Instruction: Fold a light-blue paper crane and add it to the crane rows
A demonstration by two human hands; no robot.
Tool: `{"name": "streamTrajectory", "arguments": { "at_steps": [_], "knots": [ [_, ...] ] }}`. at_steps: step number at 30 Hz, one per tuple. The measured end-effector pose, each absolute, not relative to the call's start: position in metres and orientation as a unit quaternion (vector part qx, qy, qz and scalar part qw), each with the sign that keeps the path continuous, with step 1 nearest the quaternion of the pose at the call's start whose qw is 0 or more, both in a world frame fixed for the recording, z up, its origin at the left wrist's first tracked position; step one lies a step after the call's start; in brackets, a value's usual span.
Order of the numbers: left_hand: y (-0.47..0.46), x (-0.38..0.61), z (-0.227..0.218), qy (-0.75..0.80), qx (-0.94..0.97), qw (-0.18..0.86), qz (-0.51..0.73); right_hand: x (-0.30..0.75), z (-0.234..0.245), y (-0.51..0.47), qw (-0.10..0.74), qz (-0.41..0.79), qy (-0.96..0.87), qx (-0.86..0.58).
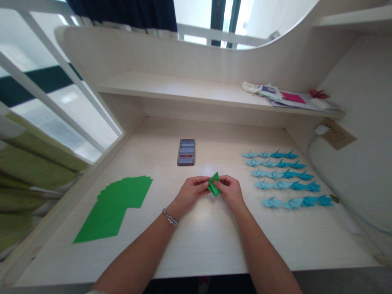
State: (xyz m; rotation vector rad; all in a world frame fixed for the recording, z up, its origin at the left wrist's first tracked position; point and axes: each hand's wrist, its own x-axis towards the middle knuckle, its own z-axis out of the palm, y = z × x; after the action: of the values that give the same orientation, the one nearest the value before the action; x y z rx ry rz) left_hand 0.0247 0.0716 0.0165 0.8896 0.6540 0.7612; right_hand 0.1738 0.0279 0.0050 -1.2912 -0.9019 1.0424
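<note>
A small piece of folded green paper [216,188], roughly diamond-shaped, is held upright just above the middle of the desk. My left hand [196,190] pinches its left edge between thumb and fingers; a chain bracelet circles that wrist. On the other side, my right hand [230,190] grips the right edge, its thumb pressed on the front of the folds. Fanned-out green paper sheets [114,206] lie on the desk to the left. To the right, folded blue paper cranes [288,174] stand in several rows, pale blue at the left and deeper blue at the right.
Behind my hands a phone [186,152] with a blurred screen lies on the desk [147,147]. A shelf [183,87] above holds papers [294,98] at its right end. A cable [324,179] runs from the wall socket [337,132] down the right side. White bars and a green curtain [36,179] border the left.
</note>
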Motion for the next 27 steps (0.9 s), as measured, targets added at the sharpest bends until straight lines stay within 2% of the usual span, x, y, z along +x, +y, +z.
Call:
{"name": "streamTrajectory", "arguments": {
  "at_steps": [27],
  "knots": [
    [0.0708,0.0267,0.012,0.305,0.417,0.785,0.342,0.1754,0.0059,0.028,0.547,0.392,-0.442,-0.593]
  ]
}}
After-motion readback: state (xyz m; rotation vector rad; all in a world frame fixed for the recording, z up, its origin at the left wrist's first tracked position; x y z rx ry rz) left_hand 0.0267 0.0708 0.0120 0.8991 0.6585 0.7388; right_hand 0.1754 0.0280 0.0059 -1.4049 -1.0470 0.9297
